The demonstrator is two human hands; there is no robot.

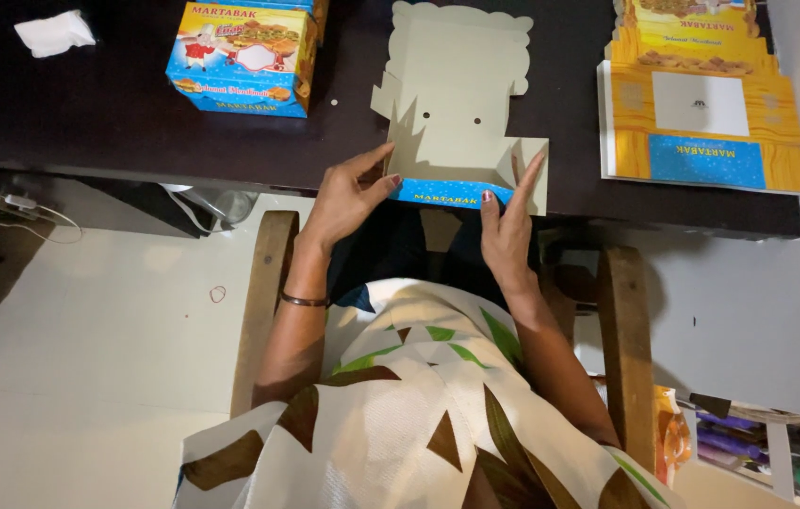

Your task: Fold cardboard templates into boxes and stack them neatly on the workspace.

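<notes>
A flat die-cut cardboard box blank, pale inside face up, lies on the dark table at its near edge. Its near wall, printed blue outside, is folded up towards me. My left hand pinches the left end of that wall, thumb and fingers on the corner flap. At the wall's right end my right hand holds the corner, its index finger stretched up along the raised side flap.
A finished blue and yellow box stands at the back left. A stack of flat printed blanks lies at the right. A crumpled white tissue sits far left. A wooden chair frames my lap.
</notes>
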